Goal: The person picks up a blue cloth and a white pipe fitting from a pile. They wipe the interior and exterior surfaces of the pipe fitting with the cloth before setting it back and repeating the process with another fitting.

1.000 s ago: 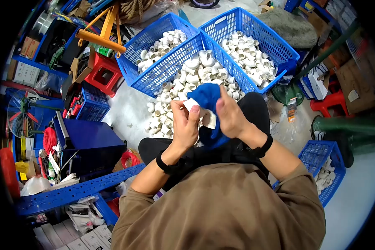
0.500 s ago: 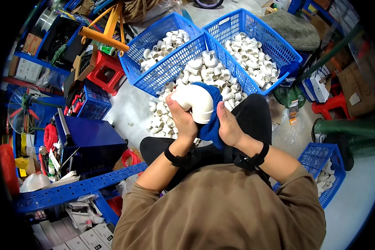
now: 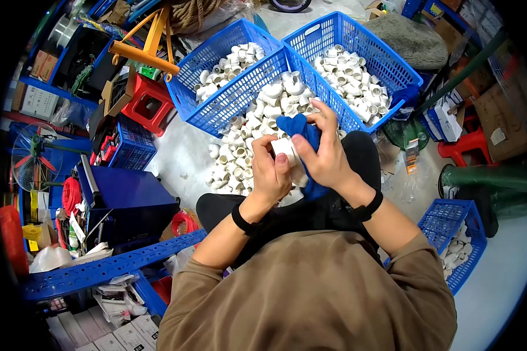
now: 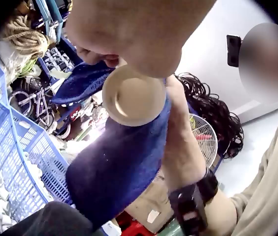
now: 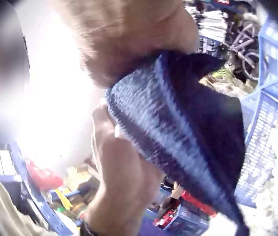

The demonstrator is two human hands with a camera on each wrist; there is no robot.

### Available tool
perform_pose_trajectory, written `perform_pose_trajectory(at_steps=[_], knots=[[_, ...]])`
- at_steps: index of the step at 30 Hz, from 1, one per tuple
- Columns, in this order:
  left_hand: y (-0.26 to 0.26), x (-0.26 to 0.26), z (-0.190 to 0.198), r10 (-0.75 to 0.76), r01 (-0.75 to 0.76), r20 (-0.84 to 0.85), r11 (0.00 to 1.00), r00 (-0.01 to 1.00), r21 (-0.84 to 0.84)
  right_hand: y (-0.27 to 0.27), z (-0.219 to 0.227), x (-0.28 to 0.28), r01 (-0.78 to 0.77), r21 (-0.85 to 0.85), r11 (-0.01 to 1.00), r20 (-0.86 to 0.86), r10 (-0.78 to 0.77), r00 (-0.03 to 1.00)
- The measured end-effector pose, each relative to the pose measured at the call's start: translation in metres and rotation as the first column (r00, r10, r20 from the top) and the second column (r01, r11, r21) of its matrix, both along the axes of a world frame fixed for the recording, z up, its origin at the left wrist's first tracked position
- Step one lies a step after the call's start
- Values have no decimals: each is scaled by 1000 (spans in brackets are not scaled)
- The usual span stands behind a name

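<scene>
Pipe fitting (image 3: 285, 150) in left hand (image 3: 271, 178)'s curled fingers (image 3: 281, 166), against cloth (image 3: 297, 124) in right hand (image 3: 329, 162)'s grasp

The left hand (image 3: 271, 178) partly hides the white pipe fitting (image 3: 284, 148).

Cloth (image 4: 116, 164) fuzzy, matt; pipe ftg (image 4: 133, 103) smooth plast.

Pale floor (image 3: 178, 153) — white fittings (image 3: 235, 153) heaped on it, plus blue crates (image 3: 231, 99) (perforated) and red stools (image 3: 139, 106)
</scene>
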State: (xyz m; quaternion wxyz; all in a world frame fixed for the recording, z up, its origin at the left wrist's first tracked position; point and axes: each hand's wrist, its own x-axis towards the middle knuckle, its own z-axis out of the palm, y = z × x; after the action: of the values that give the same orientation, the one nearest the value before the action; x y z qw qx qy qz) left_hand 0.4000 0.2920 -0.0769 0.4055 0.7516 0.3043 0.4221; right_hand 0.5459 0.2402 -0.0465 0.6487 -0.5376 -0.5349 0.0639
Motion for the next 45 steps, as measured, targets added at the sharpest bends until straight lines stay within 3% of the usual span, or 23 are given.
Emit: perform_pose_trajectory(at_steps=[2, 3, 5, 7, 11, 12, 15, 16, 19, 20, 22, 24, 25, 27, 28, 31, 33, 35, 38, 39, 40, 43, 45], knots=[[2, 1, 0, -25, 21, 80, 998, 996, 55, 0, 8, 11, -512, -209, 833, -401, 405, 822], [4, 2, 1, -54, 36, 159, 993, 986, 113, -2, 3, 8, -512, -209, 833, -402, 403, 822], [13, 1, -10, -98, 57, 255, 985, 962, 160, -4, -14, 1, -620, -91, 780, -715, 382, 585], [13, 7, -10, 17, -29, 369, 999, 929, 27, -6, -19, -11, -630, -37, 775, -764, 385, 519], [12, 22, -6, 320, -181, 467, 930, 824, -319, -14, -10, -30, -375, -269, 887, -541, 183, 821], [12, 22, -1, 308, -127, 484, 920, 819, -370, -14, -15, -31, -301, -296, 907, -450, 146, 881], [8, 29, -4, 388, -283, 317, 901, 865, -329, -10, -38, -21, -22, -422, 906, -110, -27, 994], [17, 18, -21, 321, -258, 226, 928, 920, -268, -10, -24, -11, -92, -500, 861, -133, 28, 991], [13, 6, -26, 142, -130, 64, 979, 988, -156, -2, -30, 11, 128, -406, 905, 244, -28, 969], [8, 5, -16, 161, -161, -25, 937, 987, -310, 1, -38, 16, 176, -362, 915, 320, -56, 946], [4, 14, -20, 178, -103, 87, 833, 980, -543, 0, -41, 18, 224, -281, 933, 462, -73, 884], [6, 23, -20, 339, -74, 171, 602, 925, -795, -1, -39, 10, 163, -153, 975, 532, -58, 845], [6, 24, -14, 393, -50, 170, 491, 904, -870, -3, -36, 5, 139, -115, 984, 584, -46, 810], [18, 15, -22, 342, 197, 370, 447, 864, -873, -7, -36, -3, 157, -119, 980, 647, -44, 761], [17, 14, -23, 346, 195, 370, 446, 862, -873, -8, -35, -1, 154, -121, 981, 647, -40, 761], [11, 16, -8, 362, 239, 418, 447, 833, -862, -10, -34, 4, 101, -93, 991, 597, -26, 802], [4, 20, 12, 287, 239, 447, 547, 847, -803, -11, -41, -1, 87, -42, 995, 378, -64, 923], [2, 25, 22, 304, 255, 472, 546, 827, -798, -5, -44, -1, 112, 96, 989, 313, -137, 940], [1, 22, 16, 268, 329, 528, 539, 806, -775, -3, -44, -13, 243, 59, 968, 250, -250, 936], [-2, 23, 19, 260, 377, 557, 510, 789, -773, -1, -45, -21, 153, 17, 988, -42, -153, 987], [-4, 24, 23, 253, 424, 584, 480, 771, -768, -1, -47, -26, 54, 3, 999, -332, -50, 942], [0, 19, 19, 201, 515, 637, 436, 744, -739, -1, -48, -25, 26, -5, 1000, -248, -27, 968], [7, 10, 9, 232, 638, 676, 224, 700, -737, -3, -42, -7, -44, -4, 999, -248, 41, 968]])
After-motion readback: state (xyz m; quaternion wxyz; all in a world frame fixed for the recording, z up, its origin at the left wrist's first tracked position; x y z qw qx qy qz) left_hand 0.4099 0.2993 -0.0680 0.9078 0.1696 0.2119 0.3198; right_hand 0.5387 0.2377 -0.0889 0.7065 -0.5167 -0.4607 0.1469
